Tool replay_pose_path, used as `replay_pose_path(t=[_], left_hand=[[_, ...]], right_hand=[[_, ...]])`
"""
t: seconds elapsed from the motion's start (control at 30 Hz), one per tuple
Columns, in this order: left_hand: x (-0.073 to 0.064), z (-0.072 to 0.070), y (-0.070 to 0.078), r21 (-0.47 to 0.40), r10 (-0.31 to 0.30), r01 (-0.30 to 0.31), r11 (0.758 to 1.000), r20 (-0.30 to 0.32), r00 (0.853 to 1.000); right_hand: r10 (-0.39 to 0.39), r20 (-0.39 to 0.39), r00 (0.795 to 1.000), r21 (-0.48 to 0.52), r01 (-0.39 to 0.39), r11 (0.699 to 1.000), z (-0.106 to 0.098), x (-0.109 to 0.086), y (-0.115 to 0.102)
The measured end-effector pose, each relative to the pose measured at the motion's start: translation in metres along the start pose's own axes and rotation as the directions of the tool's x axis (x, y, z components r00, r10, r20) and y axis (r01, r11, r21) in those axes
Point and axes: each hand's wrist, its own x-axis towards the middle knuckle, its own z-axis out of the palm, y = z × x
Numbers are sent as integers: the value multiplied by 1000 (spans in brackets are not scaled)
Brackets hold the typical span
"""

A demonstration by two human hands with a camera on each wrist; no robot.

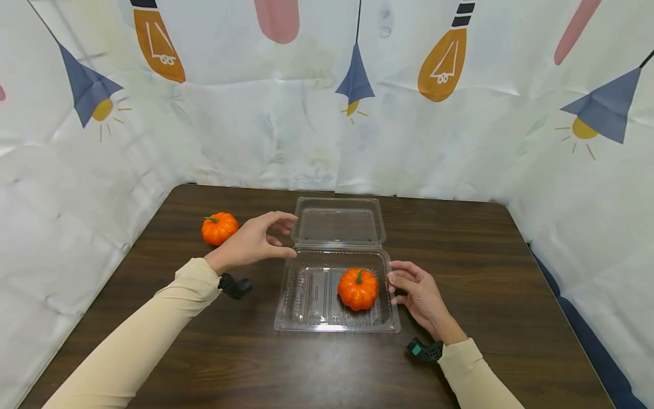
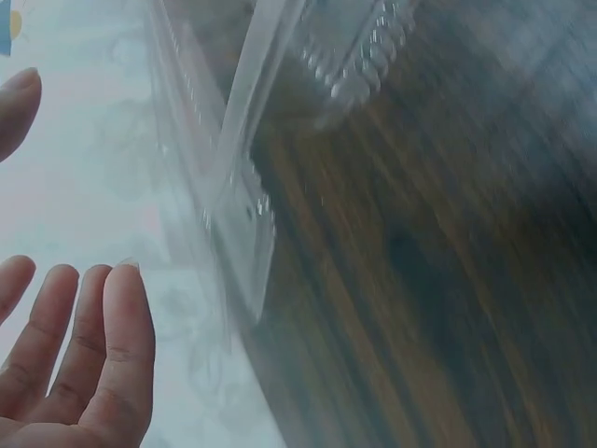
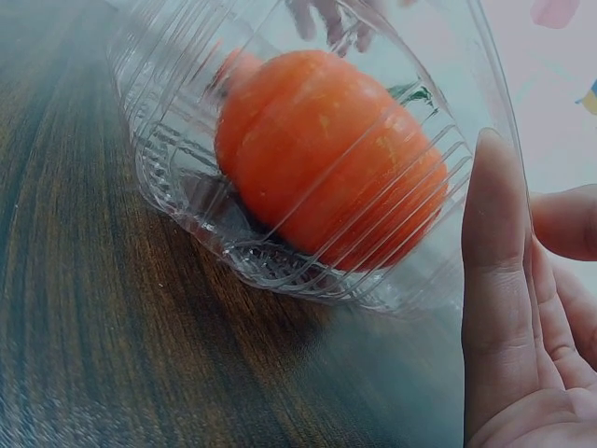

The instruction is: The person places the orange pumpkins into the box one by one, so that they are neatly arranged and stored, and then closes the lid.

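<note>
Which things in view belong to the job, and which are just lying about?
Apparently the job:
open clear plastic clamshell container
orange pumpkin in its base
left hand
right hand, at its rim

Seemingly just lying about:
second orange pumpkin, on the table

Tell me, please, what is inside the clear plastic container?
An orange pumpkin with green stem sits inside the container, toward its right side. From above, what lies directly beneath it is covered.
</note>
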Motion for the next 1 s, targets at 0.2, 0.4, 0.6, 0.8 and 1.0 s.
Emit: replay_pose_path(t=[0.2,0.4,0.6,0.8,1.0], left_hand=[[-9,-18,-7,12,-13,13,1000,-51,999],[-23,-37,-9,50,-40,45,998,-98,994],[-37,-55,-10,118,-79,97,988,-152,985],[-46,-71,-20,162,-118,150,975,-194,974],[-53,-84,-40,149,-155,193,970,-237,959]], right_hand=[[-7,9,1000,9,7,1000,-1,0,1],[-18,19,1000,17,18,1000,-1,1,1],[-14,23,1000,17,14,1000,0,0,2],[-13,18,1000,12,13,1000,0,0,2],[-7,16,1000,10,7,1000,1,1,1]])
